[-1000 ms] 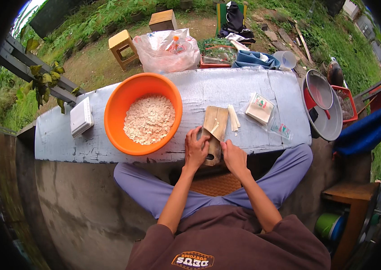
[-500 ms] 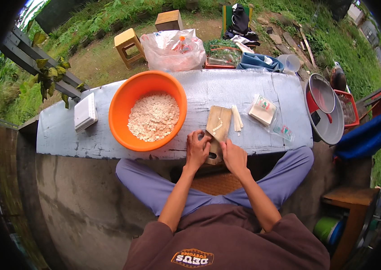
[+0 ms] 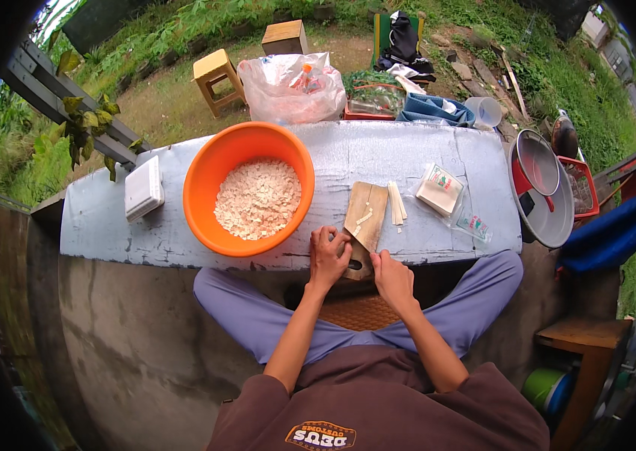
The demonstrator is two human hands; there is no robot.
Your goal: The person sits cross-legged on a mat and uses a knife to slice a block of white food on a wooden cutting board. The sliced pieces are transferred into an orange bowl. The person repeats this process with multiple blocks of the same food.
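A wooden cutting board (image 3: 367, 197) with a handle hole lies at the table's near edge, its near end jutting toward my lap. Small pale cut pieces (image 3: 364, 218) sit in a broken line on it. My right hand (image 3: 395, 279) is closed round what looks like a knife, whose thin blade crosses the board diagonally and is hard to make out. At the board's left edge, my left hand (image 3: 328, 257) has its fingers curled together; what they pinch is hidden. Several pale flat strips (image 3: 396, 204) lie just right of the board.
Left of the board stands an orange basin (image 3: 194, 199) part-filled with pale chopped pieces (image 3: 258, 197). A white lidded box (image 3: 143, 189) is farther left. At right lie a clear-wrapped pale block (image 3: 440, 188) and metal pans (image 3: 547, 214). A plastic bag (image 3: 288, 94) stands beyond the table.
Both hands have drawn slightly nearer me along the board, the right one more. More of the cut pieces shows on the board. The whole view has shifted a little.
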